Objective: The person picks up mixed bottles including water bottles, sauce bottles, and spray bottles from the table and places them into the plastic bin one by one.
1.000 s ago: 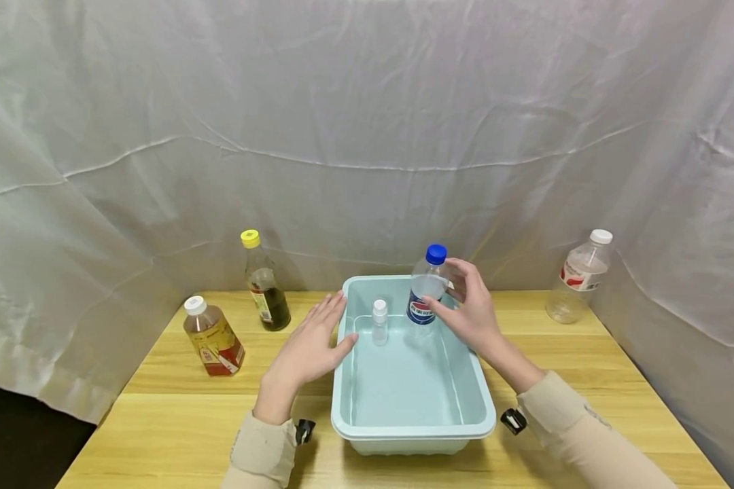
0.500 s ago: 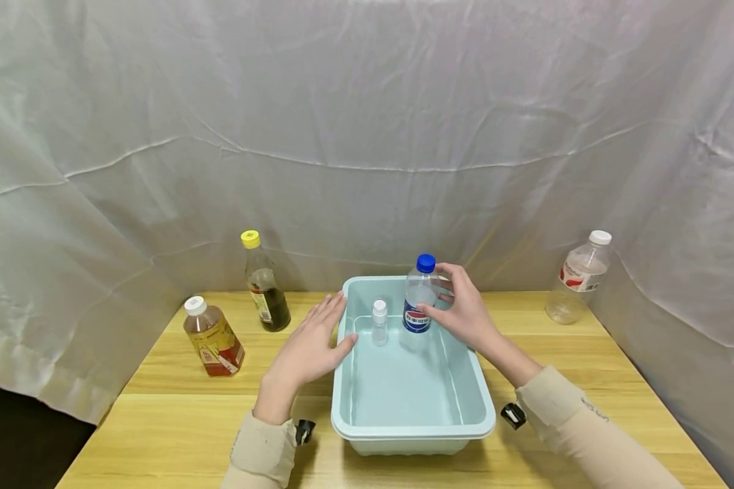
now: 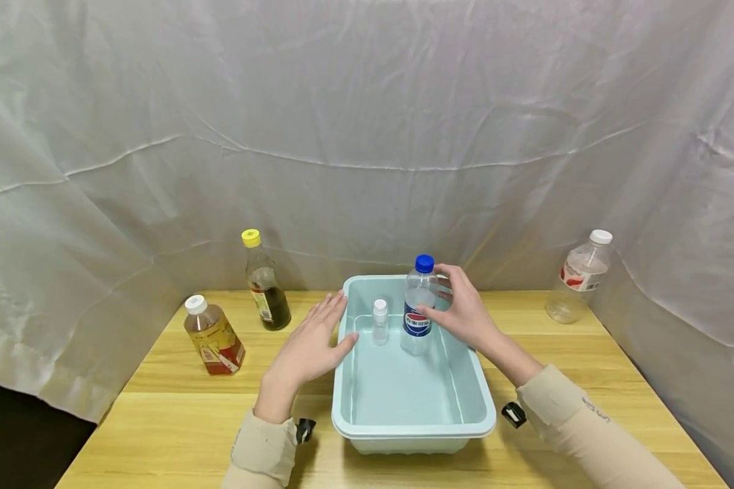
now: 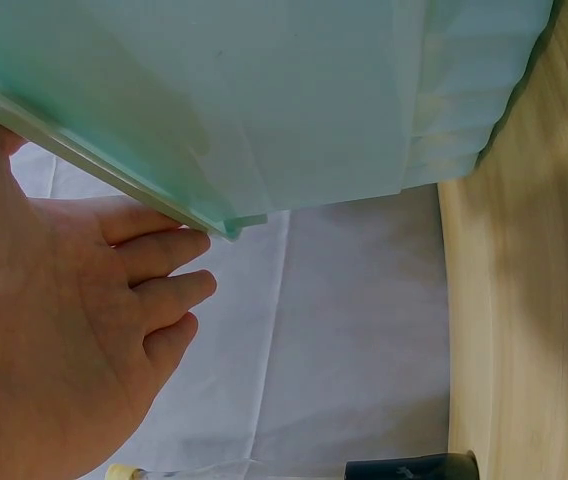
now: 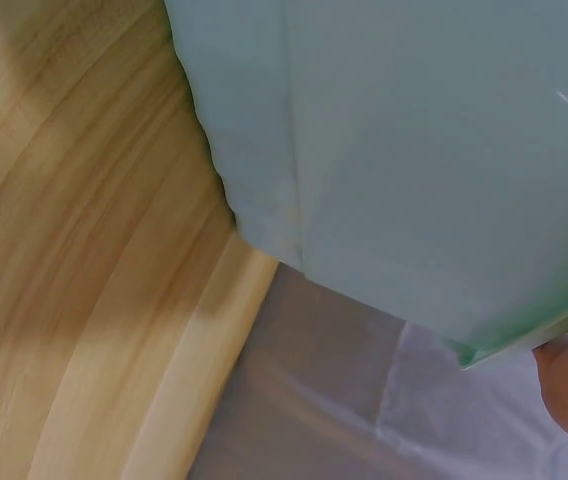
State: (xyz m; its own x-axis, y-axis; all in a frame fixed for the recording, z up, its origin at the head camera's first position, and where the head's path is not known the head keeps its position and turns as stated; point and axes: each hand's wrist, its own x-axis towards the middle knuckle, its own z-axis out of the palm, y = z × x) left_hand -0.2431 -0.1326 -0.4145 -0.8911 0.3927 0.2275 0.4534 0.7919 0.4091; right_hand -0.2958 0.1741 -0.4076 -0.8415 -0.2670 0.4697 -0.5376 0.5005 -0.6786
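A clear plastic Pepsi bottle (image 3: pixel 418 299) with a blue cap and blue label is upright inside the pale blue-green basin (image 3: pixel 412 432), towards its far end. My right hand (image 3: pixel 461 309) holds the bottle from the right, thumb in front and fingers behind it. To the bottle's left, a small clear bottle with a white cap (image 3: pixel 380 322) stands in the basin. My left hand (image 3: pixel 308 346) lies with straight fingers against the basin's left rim. In the left wrist view, the fingers (image 4: pixel 169 290) extend beside the rim. Most of my right hand is outside the right wrist view.
Left on the wooden table (image 3: pixel 177 435) stand a dark sauce bottle with a yellow cap (image 3: pixel 268 288) and a white-capped bottle of reddish drink (image 3: pixel 214 337). A clear bottle with a red-and-white label (image 3: pixel 578 278) stands far right. Grey cloth (image 3: pixel 367 136) hangs behind.
Over the last second my right hand has brought the Pepsi bottle left and down into the basin. It has barely shifted in the last half second. The left hand stays put.
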